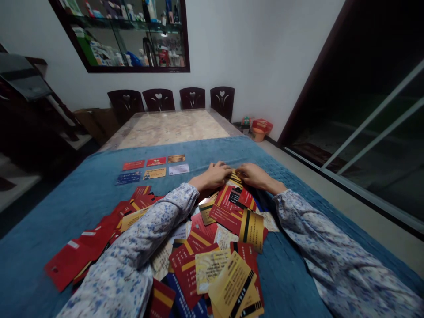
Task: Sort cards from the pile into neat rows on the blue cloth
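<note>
A heap of plastic cards (212, 247), red, gold, blue and white, lies spread on a blue cloth (66, 207) in front of me. At the heap's far edge my left hand (213, 174) and my right hand (253, 175) rest side by side, fingers curled down onto a gold striped card (236, 178) between them. Both arms in floral sleeves reach across the pile. Two short rows of cards (152, 168) lie neatly laid out beyond the heap at the left, apart from both hands.
The cloth covers the near part of a long marble-topped table (172, 126). Several dark chairs (192, 98) stand at its far end below a glass wall cabinet (132, 35). A red container (261, 128) sits on the floor at the right, near sliding glass doors.
</note>
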